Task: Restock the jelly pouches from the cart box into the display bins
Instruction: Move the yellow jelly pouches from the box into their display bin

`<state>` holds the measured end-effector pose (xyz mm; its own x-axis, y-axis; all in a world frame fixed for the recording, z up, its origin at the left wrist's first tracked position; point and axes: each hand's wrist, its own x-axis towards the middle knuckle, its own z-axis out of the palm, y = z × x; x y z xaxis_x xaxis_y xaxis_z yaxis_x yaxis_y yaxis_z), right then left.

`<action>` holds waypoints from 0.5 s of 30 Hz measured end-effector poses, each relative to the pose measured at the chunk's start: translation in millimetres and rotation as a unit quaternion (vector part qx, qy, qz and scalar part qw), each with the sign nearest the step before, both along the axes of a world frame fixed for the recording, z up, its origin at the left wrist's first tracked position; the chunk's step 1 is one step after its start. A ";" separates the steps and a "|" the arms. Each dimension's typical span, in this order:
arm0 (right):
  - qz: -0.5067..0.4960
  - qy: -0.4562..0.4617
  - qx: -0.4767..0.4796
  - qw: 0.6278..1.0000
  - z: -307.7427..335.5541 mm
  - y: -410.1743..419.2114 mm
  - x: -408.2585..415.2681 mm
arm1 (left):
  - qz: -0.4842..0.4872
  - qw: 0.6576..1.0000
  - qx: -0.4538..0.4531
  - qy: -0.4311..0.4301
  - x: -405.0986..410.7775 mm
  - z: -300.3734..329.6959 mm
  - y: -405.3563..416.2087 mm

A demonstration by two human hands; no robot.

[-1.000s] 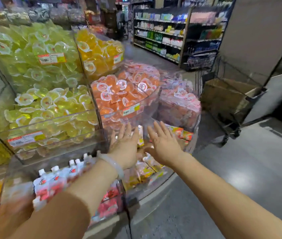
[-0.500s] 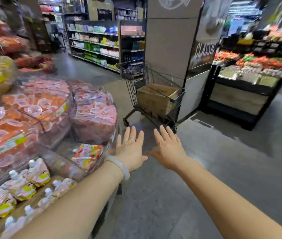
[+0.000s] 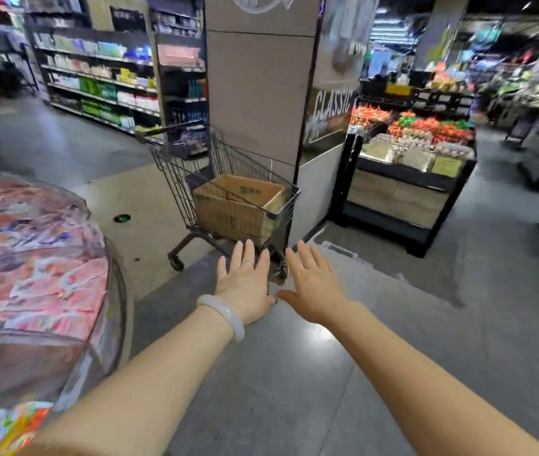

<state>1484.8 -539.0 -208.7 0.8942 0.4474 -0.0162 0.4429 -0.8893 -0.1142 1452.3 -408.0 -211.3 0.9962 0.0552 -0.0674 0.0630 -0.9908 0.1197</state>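
**Empty hands stretched toward the cart**

Grey supermarket floor (image 3: pixel 393 340) fills the aisle, with a tiled pillar (image 3: pixel 258 87) and stocked shelves (image 3: pixel 103 87) behind it. Against the pillar stands a wire shopping cart (image 3: pixel 228 179), and inside its basket sits an open cardboard box (image 3: pixel 235 205); what the box holds is not visible. Both arms reach forward over the floor. The left hand (image 3: pixel 245 284), with a pale bangle (image 3: pixel 225 315) on the wrist and a ring on one finger, has its fingers straight and spread, holding nothing. The right hand (image 3: pixel 314 287) is likewise flat and empty, just beside the left. At the left edge, a curved clear display bin (image 3: pixel 110 311) holds blurred pink and red pouches (image 3: pixel 41 258).
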 end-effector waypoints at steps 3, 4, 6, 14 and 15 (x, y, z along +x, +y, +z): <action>-0.004 -0.008 0.002 1.000 10.2 10.5 71.9 | 0.005 1.000 -0.004 -0.013 73.5 9.6 13.1; -0.005 -0.013 0.005 1.000 12.0 12.3 93.4 | 0.006 1.000 -0.003 -0.019 96.2 11.6 15.9; -0.008 -0.011 0.011 1.000 11.0 13.5 134.6 | 0.001 1.000 0.001 -0.018 138.7 13.7 18.7; -0.015 -0.001 0.006 1.000 -15.3 9.0 317.1 | -0.009 1.000 0.011 0.000 315.8 -8.0 15.6; -0.012 -0.001 0.009 1.000 -18.6 9.7 345.2 | -0.004 1.000 0.009 -0.003 342.6 -12.5 16.3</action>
<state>1830.1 -529.2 -227.3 0.9049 0.4255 -0.0071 0.4211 -0.8977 -0.1296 1794.9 -391.7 -223.9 0.9969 0.0494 -0.0615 0.0555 -0.9932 0.1022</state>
